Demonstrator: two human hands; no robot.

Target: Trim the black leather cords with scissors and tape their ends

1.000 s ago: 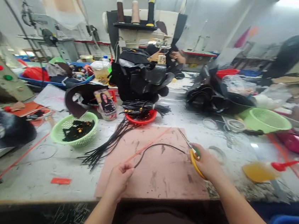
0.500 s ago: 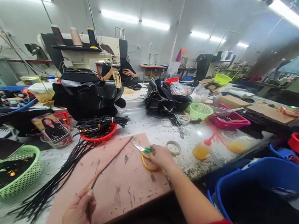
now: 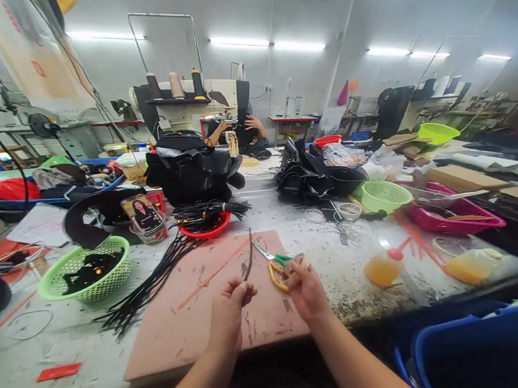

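Observation:
My left hand (image 3: 235,298) is closed, pinching the near end of a thin dark strip (image 3: 250,253) between thumb and fingers. The strip points away from me over a pink mat (image 3: 200,336). Scissors (image 3: 265,254) with one green and one yellow handle lie on the mat, blades slightly apart and pointing up and left. My right hand (image 3: 308,287) is beside the handles with its fingers curled together and partly covers them. What those fingers hold, if anything, I cannot make out. A thin red strip (image 3: 216,272) lies slantwise on the mat.
A bundle of black cords (image 3: 157,279) trails from a red bowl (image 3: 207,231). A green basket (image 3: 88,286) holds black pieces. Yellow-liquid bottles (image 3: 384,270) stand right, beyond a tape roll (image 3: 348,211). A blue bin (image 3: 485,324) is below the table edge. Another person sits behind a sewing machine (image 3: 188,99).
The view has swung left. My left hand has moved toward the scissors, turning the dark strip away from the red one. My right hand has shifted and turned, while the scissors stay on the mat.

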